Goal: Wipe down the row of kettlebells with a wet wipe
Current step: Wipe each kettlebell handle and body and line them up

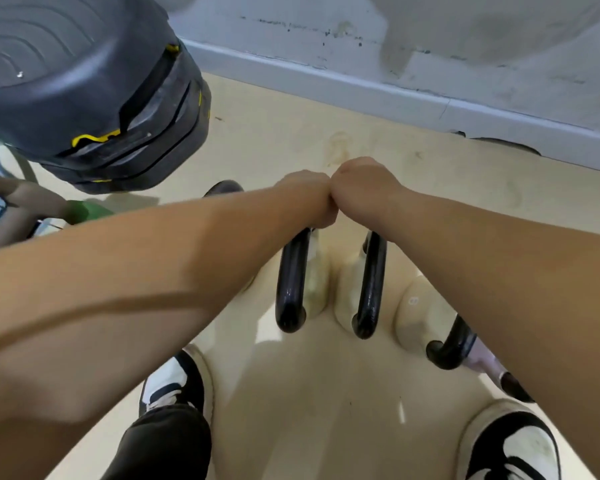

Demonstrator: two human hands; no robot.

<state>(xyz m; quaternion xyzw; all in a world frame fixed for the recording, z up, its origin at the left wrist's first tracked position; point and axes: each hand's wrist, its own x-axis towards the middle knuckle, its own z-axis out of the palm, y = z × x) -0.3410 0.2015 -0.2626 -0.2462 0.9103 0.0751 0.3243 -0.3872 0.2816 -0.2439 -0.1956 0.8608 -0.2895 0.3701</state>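
Three cream kettlebells with black handles stand in a row on the floor below me: the left kettlebell (291, 282), the middle kettlebell (369, 285) and the right kettlebell (416, 306), which is marked 8. My left hand (305, 197) and my right hand (364, 190) meet knuckle to knuckle above the far ends of the left and middle handles. Both hands bend downward, so their fingers are hidden. I see no wet wipe.
A stack of dark grey step platforms (84, 84) with yellow marks stands at the upper left. A grey wall with a skirting board (361, 81) runs behind. My black-and-white shoes (174, 382) stand on the beige floor, close to the kettlebells. A dark rounded object (222, 187) lies beyond my left forearm.
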